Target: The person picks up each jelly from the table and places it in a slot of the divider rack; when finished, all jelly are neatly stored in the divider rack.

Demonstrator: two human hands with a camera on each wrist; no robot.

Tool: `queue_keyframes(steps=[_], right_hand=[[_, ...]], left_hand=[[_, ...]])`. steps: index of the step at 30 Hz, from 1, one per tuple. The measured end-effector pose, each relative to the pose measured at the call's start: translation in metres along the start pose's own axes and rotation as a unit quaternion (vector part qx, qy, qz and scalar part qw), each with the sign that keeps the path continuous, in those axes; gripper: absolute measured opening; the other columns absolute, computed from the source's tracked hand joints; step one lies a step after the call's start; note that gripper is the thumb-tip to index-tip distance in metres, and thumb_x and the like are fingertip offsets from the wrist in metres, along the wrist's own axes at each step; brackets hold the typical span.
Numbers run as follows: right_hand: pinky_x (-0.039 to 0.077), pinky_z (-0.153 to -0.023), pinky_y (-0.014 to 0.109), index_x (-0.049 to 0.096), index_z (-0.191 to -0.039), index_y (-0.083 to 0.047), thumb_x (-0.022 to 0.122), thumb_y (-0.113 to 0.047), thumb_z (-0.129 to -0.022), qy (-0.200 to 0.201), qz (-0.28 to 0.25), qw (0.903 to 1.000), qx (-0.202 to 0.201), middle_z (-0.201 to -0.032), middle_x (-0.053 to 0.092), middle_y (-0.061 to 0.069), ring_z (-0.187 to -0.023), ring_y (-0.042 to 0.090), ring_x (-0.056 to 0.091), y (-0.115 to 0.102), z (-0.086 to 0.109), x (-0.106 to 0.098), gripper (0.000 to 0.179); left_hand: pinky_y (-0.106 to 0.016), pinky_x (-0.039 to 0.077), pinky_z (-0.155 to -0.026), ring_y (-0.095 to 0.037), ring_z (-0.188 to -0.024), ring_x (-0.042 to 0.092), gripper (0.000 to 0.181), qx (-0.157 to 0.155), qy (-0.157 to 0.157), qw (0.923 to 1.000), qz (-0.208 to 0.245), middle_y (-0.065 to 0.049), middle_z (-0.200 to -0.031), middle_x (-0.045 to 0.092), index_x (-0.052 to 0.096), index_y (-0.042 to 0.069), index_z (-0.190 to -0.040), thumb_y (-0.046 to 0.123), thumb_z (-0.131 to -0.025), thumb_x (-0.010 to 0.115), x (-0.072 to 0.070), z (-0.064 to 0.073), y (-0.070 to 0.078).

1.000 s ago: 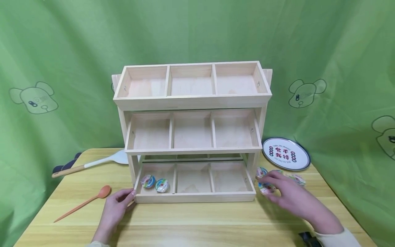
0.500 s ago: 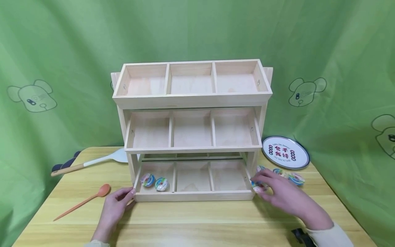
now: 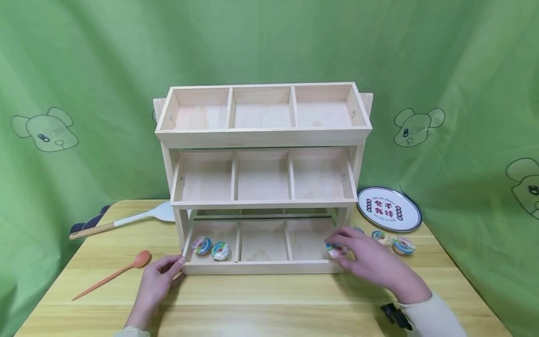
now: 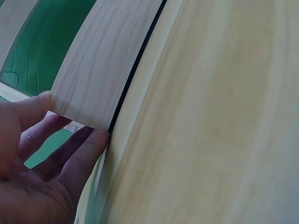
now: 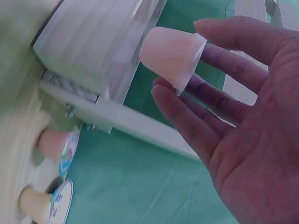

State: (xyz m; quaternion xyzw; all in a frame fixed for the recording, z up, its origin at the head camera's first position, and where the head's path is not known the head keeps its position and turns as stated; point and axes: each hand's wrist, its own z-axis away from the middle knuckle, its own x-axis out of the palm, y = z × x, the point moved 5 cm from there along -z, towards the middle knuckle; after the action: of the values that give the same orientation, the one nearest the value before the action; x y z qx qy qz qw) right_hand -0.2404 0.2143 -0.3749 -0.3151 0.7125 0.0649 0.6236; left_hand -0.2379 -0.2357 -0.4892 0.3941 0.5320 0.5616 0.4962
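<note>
A three-tier wooden rack point(image 3: 263, 138) stands on the table, each tier a tray split into compartments. My left hand point(image 3: 157, 283) grips the left front corner of the bottom tray point(image 3: 265, 268), thumb and fingertips against the wood point(image 4: 100, 70) in the left wrist view. Over the bottom tray's right compartment, my right hand point(image 3: 375, 264) pinches a jelly cup point(image 3: 337, 251) by its rim. Seen from the right wrist, this cup point(image 5: 166, 53) is pinkish and tilted. Two more jelly cups, one point(image 3: 201, 245) beside the other point(image 3: 220, 251), lie in the bottom left compartment.
Right of the rack are more jelly cups, one yellowish point(image 3: 381, 237), one pinkish point(image 3: 403, 245), another partly hidden behind my right hand. An oval plate point(image 3: 389, 209) lies behind them. A white spatula point(image 3: 134, 219) and an orange spoon point(image 3: 115, 276) lie on the left.
My right hand has picked up a jelly cup from the table and carried it left over the bottom tray's right end. The left hand stays at the corner.
</note>
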Motion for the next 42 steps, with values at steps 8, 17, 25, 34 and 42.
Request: queue_keyframes(steps=[8,17,25,34,42], right_hand=[[0.056,-0.070,0.023,0.067,-0.119,-0.010,0.076,-0.014,-0.083,-0.024,-0.015,0.9996,-0.001,-0.112,0.059,-0.003,-0.088,0.012,0.060,-0.009,-0.014,0.007,0.038],[0.054,-0.071,0.027,0.066,-0.124,-0.012,0.074,-0.014,-0.083,-0.029,-0.002,0.9987,-0.041,-0.110,0.056,-0.004,-0.081,0.006,0.057,-0.016,-0.027,0.018,0.042],[0.051,-0.060,0.018,0.068,-0.122,-0.012,0.076,-0.013,-0.081,-0.035,-0.007,0.9980,-0.053,-0.106,0.055,-0.002,-0.075,0.005,0.054,-0.025,-0.040,0.025,0.041],[0.052,-0.056,0.016,0.066,-0.125,-0.010,0.074,-0.012,-0.084,-0.050,-0.032,0.9962,-0.065,-0.104,0.055,-0.002,-0.072,0.005,0.053,-0.036,-0.051,0.033,0.042],[0.055,-0.065,0.016,0.067,-0.124,-0.012,0.074,-0.012,-0.085,-0.055,-0.040,0.9956,-0.064,-0.111,0.056,-0.003,-0.080,0.008,0.057,-0.048,-0.067,0.037,0.039]], left_hand=[[-0.029,0.058,-0.089,-0.021,-0.102,0.062,0.034,0.004,0.000,1.0000,0.002,-0.027,-0.126,0.053,0.057,-0.014,-0.124,0.005,-0.097,0.062,0.001,-0.001,0.000],[-0.029,0.058,-0.089,-0.021,-0.102,0.062,0.034,0.001,0.001,1.0000,-0.001,-0.026,-0.126,0.053,0.057,-0.014,-0.124,0.006,-0.096,0.063,0.001,-0.001,0.000],[-0.029,0.058,-0.089,-0.023,-0.103,0.062,0.035,-0.001,0.004,1.0000,-0.003,-0.027,-0.126,0.053,0.057,-0.014,-0.124,0.006,-0.096,0.063,0.001,0.001,-0.001],[-0.028,0.058,-0.088,-0.021,-0.103,0.061,0.035,-0.003,0.004,0.9999,-0.010,-0.026,-0.125,0.054,0.057,-0.014,-0.125,0.006,-0.096,0.063,0.001,0.000,-0.002],[-0.028,0.057,-0.089,-0.020,-0.102,0.062,0.035,-0.004,-0.001,1.0000,-0.007,-0.026,-0.126,0.053,0.057,-0.014,-0.125,0.007,-0.096,0.063,0.000,0.000,-0.001]])
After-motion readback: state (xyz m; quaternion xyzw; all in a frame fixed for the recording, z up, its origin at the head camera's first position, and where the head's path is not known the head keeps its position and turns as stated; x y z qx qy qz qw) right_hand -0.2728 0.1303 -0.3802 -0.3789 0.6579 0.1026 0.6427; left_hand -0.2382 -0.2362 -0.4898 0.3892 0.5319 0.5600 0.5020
